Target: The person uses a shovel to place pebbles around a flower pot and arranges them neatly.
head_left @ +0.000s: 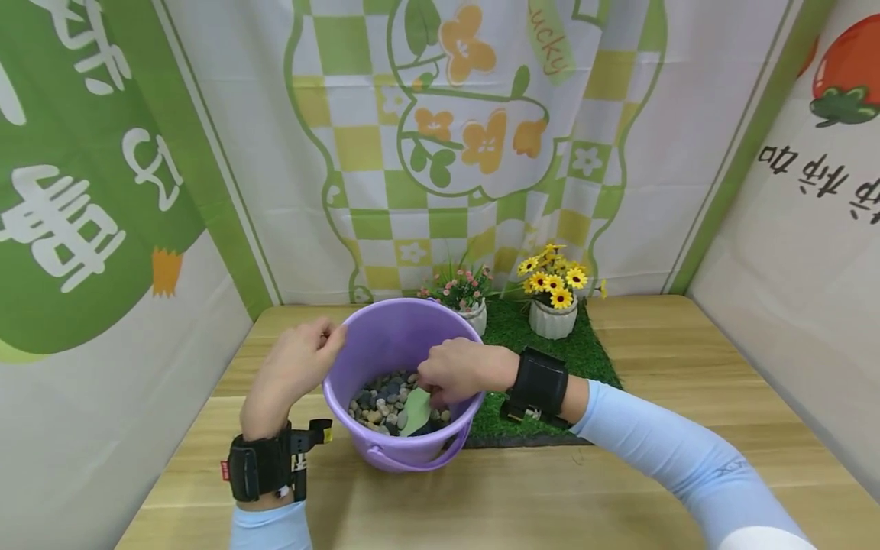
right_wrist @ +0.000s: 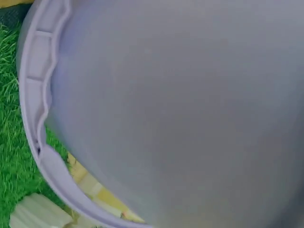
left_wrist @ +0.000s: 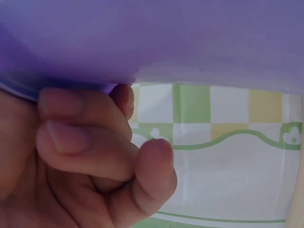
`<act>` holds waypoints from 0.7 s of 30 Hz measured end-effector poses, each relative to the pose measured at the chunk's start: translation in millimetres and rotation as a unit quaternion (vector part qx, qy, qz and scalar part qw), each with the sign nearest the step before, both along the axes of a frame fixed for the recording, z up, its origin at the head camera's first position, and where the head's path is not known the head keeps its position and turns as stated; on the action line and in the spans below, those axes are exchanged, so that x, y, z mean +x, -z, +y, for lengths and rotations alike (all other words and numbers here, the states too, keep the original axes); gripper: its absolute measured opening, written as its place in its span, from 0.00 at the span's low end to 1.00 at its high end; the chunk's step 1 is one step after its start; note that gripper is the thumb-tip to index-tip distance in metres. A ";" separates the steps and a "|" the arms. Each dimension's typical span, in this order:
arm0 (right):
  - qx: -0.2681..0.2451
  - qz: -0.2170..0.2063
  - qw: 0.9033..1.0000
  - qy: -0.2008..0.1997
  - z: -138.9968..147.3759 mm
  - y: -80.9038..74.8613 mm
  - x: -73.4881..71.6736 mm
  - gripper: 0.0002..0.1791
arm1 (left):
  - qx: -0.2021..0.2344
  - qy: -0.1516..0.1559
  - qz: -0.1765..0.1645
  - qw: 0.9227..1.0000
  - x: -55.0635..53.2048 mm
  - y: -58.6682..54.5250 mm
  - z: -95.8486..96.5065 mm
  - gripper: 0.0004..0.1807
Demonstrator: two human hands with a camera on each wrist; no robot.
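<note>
A purple bucket stands on the wooden table, with pebbles over its bottom. At the left side of its rim, my left hand grips the edge. In the left wrist view, curled fingers lie right against the purple wall. My right hand reaches down inside the bucket, its fingers bent at a pale green scoop-like piece that lies over the pebbles. Part of that piece is hidden behind the hand. Only the bucket's outer wall and its handle fill the right wrist view.
Green artificial turf lies right of the bucket. On it stand a white pot of yellow flowers and a pot of pink flowers, partly behind the bucket. Printed cloth hangs behind and at both sides. The bucket's handle hangs down in front.
</note>
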State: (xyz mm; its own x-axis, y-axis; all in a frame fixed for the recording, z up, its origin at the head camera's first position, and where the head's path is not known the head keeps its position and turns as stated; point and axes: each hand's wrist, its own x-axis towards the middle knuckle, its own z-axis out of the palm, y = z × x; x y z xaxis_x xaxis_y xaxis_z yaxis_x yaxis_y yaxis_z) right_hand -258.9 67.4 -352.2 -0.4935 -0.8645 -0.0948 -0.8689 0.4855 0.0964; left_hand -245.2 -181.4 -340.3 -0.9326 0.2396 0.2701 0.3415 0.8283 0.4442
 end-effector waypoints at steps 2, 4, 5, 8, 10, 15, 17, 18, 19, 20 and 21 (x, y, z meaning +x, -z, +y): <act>-0.005 -0.021 1.000 0.004 -2.1 2.8 0.1 0.09 | -0.002 0.001 -0.001 1.000 -0.7 0.8 0.8 0.19; -0.009 -0.035 0.999 0.006 -3.5 5.4 0.2 0.10 | 0.000 0.004 -0.003 1.000 -1.6 1.8 1.9 0.19; -0.010 -0.040 0.999 0.005 -3.9 6.3 0.1 0.10 | 0.001 0.005 -0.002 1.000 -2.0 2.3 2.4 0.19; -0.011 -0.043 0.999 0.007 -3.7 7.0 -0.2 0.12 | 0.008 0.008 -0.004 1.000 -2.4 2.7 3.3 0.19; -0.011 -0.038 0.999 0.006 -3.5 7.4 -0.5 0.12 | 0.012 0.009 -0.006 1.000 -1.8 1.9 3.4 0.19; -0.024 -0.025 0.999 -0.007 -4.6 8.3 1.0 0.10 | 0.008 0.007 0.001 1.000 1.3 -1.8 2.7 0.19; -0.030 -0.023 0.999 -0.010 -5.2 9.2 1.9 0.09 | 0.003 0.006 0.005 1.000 2.3 -2.3 2.5 0.19; -0.031 -0.020 0.999 -0.011 -5.5 10.2 2.0 0.09 | 0.002 0.005 0.004 1.000 2.7 -2.3 2.5 0.19; -0.033 -0.017 0.999 -0.012 -5.8 10.9 2.1 0.09 | 0.000 0.005 0.003 1.000 3.0 -2.2 2.4 0.19; -0.037 -0.016 0.999 -0.015 -6.0 12.1 1.7 0.09 | -0.001 0.005 0.004 1.000 3.0 -2.0 2.4 0.19; -0.040 -0.014 0.999 -0.019 -6.3 13.1 1.2 0.09 | -0.002 0.004 0.005 1.000 3.1 -1.8 2.4 0.19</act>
State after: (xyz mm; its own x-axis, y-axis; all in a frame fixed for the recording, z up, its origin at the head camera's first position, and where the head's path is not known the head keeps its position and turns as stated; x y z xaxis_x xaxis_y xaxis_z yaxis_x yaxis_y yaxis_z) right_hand -257.7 61.1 -365.3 -0.4588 -0.8877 -0.0380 -0.8885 0.4578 0.0329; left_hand -242.1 -179.0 -338.5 -0.9276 0.2487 0.2787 0.3533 0.8266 0.4381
